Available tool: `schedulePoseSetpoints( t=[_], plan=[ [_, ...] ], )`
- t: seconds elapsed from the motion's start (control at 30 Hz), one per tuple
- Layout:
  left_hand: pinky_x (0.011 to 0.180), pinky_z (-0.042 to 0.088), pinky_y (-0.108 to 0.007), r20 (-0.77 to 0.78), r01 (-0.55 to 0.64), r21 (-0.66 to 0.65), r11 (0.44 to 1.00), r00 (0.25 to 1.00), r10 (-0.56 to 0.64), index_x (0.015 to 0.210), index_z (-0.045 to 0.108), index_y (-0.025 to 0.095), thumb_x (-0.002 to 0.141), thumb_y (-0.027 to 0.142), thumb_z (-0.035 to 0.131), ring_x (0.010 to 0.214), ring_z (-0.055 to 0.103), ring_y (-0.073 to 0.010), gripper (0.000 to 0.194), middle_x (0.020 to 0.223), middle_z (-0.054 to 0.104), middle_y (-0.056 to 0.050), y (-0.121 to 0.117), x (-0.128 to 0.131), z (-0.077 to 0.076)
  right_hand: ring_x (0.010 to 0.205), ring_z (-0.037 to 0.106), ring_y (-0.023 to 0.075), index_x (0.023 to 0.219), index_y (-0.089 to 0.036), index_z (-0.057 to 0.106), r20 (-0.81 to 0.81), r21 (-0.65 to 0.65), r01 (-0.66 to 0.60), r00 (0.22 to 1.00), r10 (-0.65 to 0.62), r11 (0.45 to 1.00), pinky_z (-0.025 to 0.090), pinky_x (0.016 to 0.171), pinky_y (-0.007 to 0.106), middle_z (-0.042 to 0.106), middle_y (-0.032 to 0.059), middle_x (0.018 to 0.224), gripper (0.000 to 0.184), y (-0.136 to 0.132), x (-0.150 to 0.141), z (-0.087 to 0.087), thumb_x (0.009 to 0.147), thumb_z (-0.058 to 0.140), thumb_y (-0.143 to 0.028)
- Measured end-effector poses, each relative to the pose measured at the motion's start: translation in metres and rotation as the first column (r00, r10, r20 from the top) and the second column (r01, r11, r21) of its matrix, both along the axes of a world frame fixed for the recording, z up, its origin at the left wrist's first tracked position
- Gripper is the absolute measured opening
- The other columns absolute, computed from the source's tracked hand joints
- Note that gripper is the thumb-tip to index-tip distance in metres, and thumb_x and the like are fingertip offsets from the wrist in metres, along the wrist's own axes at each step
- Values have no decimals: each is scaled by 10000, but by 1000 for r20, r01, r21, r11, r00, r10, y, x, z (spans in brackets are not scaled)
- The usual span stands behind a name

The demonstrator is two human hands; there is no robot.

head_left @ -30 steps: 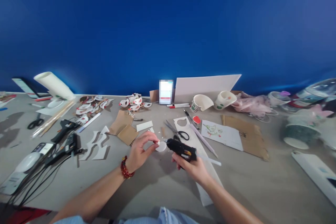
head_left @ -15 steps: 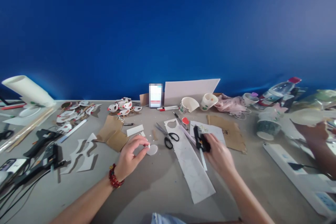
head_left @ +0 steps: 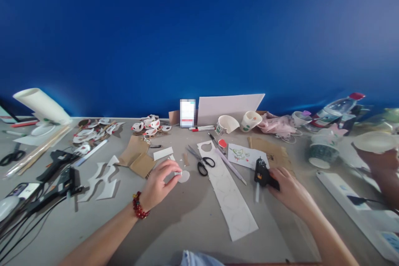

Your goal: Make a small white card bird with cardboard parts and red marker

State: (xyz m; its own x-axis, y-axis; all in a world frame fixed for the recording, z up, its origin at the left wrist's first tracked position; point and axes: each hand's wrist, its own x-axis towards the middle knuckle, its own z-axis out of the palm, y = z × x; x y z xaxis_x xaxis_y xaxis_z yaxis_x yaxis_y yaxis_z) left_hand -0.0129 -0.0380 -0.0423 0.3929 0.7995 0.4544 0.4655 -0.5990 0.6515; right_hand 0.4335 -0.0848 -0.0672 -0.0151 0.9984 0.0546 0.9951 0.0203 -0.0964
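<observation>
My left hand [head_left: 160, 183], with a red bead bracelet at the wrist, is closed in a pinch on a small white piece [head_left: 178, 173], mostly hidden by the fingertips. Just beside those fingertips lies a round white paper disc [head_left: 184, 176] on the table. On the right, my right hand [head_left: 288, 187] grips the handle of a black hot glue gun [head_left: 262, 172], a pale glue stick jutting from it. Between the hands are black-handled scissors [head_left: 202, 163] and a long white paper strip [head_left: 232, 203] with a round cutout near its far end.
Several white bird cutouts [head_left: 152, 124] lie at the back, near a propped phone [head_left: 187, 113]. More glue guns [head_left: 57, 162] with cables lie left. A drawing [head_left: 246, 156], paper cups [head_left: 227, 124] and a power strip [head_left: 346, 203] are on the right. Another person's hand [head_left: 375, 166] shows far right.
My right hand has carried the glue gun to the right, off the paper drawing, which shows more fully now. The left hand keeps its pinch near the disc. The view has shifted slightly.
</observation>
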Motion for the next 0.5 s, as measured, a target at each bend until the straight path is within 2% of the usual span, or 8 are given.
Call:
schedulePoseSetpoints(
  t=[0.13, 0.23, 0.3, 0.37, 0.43, 0.5],
  plan=[
    [905, 510, -354, -48, -9, 27, 1000, 999, 10, 950, 623, 205, 904, 200, 545, 958, 631, -193, 90, 975, 661, -72, 2, -1, 0, 949, 651, 281, 1122, -177, 590, -40, 9, -67, 997, 68, 998, 509, 816, 372, 642, 123, 1044, 397, 0, 15, -4, 736, 552, -260],
    [896, 505, -354, -146, 11, 48, 999, 989, -4, 945, 635, 209, 900, 206, 551, 954, 624, -196, 95, 978, 662, -67, 4, -3, 0, 1023, 623, 339, 1152, -175, 600, -4, 60, -63, 998, 63, 996, 493, 860, 445, 643, 153, 1125, 436, 0, 5, 13, 751, 573, -343],
    [874, 501, -351, -227, 34, 53, 998, 974, -21, 933, 638, 209, 904, 218, 550, 940, 620, -200, 93, 976, 664, -60, 6, -5, -1, 1014, 619, 333, 1111, -193, 616, -84, 119, -51, 995, 61, 992, 483, 870, 451, 653, 138, 1110, 373, 2, -23, 31, 825, 530, -417],
    [858, 492, -356, -297, 61, 66, 996, 954, -39, 932, 636, 204, 913, 231, 536, 935, 614, -210, 105, 979, 666, -60, 8, -4, -2, 899, 645, 271, 984, -214, 639, -283, 139, -68, 953, 106, 988, 510, 778, 368, 676, 107, 1006, 295, 4, -67, 47, 858, 524, -455],
    [851, 480, -364, -346, 88, 92, 992, 937, -51, 927, 634, 198, 923, 239, 517, 925, 606, -220, 124, 970, 664, -68, 9, -3, -3, 771, 644, 209, 889, -218, 640, -506, 71, -172, 843, 184, 983, 507, 700, 298, 680, 70, 881, 217, 8, -117, 56, 891, 511, -391],
    [841, 471, -367, -374, 107, 123, 987, 926, -54, 917, 631, 194, 927, 232, 498, 899, 599, -221, 138, 953, 660, -72, 8, -2, -3, 702, 625, 176, 831, -213, 643, -672, 41, -273, 704, 229, 961, 495, 656, 264, 673, 38, 806, 178, 15, -162, 56, 891, 523, -330]
  ],
)
